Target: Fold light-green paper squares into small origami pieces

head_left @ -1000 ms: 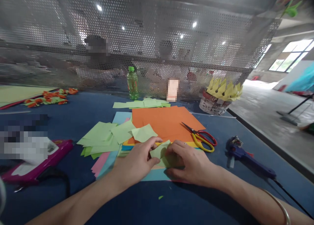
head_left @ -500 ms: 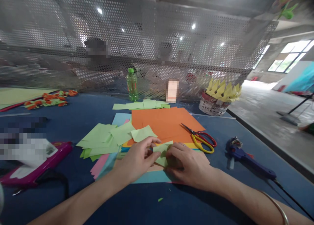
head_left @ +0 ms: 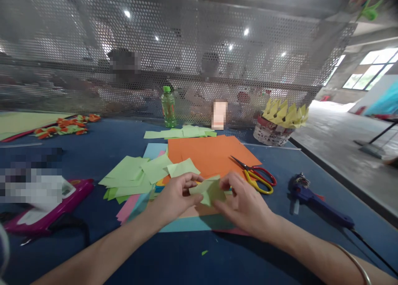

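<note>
Left hand (head_left: 178, 196) and right hand (head_left: 245, 202) gripping green paper (head_left: 210, 190), lower center, scissors (head_left: 252, 175) right of center.

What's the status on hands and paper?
Left hand and right hand on green square, creased. Scissors open-handled beside right hand, on orange sheets. Nothing blocking the square.

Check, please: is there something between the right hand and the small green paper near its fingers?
Nothing visible does: the fingers of the right hand are at the right side of the green paper. The scissors lie farther back, beyond that hand, not between them.
</note>
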The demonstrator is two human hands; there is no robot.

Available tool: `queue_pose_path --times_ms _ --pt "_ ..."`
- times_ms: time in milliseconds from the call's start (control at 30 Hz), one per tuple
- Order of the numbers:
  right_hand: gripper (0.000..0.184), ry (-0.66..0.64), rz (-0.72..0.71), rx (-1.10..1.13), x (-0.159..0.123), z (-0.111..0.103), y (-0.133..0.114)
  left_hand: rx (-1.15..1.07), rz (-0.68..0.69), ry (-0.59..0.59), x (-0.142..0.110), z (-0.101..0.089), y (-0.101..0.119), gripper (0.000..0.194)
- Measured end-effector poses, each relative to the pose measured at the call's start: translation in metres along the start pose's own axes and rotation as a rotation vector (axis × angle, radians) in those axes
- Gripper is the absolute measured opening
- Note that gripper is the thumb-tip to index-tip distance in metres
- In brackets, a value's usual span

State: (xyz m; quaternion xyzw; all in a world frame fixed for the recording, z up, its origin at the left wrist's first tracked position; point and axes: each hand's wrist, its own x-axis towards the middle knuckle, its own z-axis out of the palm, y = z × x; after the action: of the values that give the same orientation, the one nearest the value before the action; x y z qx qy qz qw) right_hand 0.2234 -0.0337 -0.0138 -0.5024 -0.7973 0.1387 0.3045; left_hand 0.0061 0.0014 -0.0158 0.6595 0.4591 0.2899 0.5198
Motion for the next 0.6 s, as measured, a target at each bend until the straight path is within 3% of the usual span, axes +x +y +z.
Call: queue_pose_path --times_ms 100,233,367,600 --pt "0.023 0.123 0.068 0.076 0.003 0.001 0.004 -0.017 -0.019 0.003 -0.002 -0.002 0.008 0.038" --pt "0.041 0.070 0.133 0.241 0.006 0.003 0.009 0.011 0.004 -0.042 -0.005 -0.001 0.015 0.030" --pt "0.043 0.055 0.144 0.275 0.005 0.003 0.009 -0.067 -0.035 -0.100 -0.006 0.001 0.015 0.030" --pt "0.047 -0.019 0.142 0.213 0.001 0.006 0.007 -0.155 -0.008 -0.028 -0.004 -0.003 0.012 0.028"
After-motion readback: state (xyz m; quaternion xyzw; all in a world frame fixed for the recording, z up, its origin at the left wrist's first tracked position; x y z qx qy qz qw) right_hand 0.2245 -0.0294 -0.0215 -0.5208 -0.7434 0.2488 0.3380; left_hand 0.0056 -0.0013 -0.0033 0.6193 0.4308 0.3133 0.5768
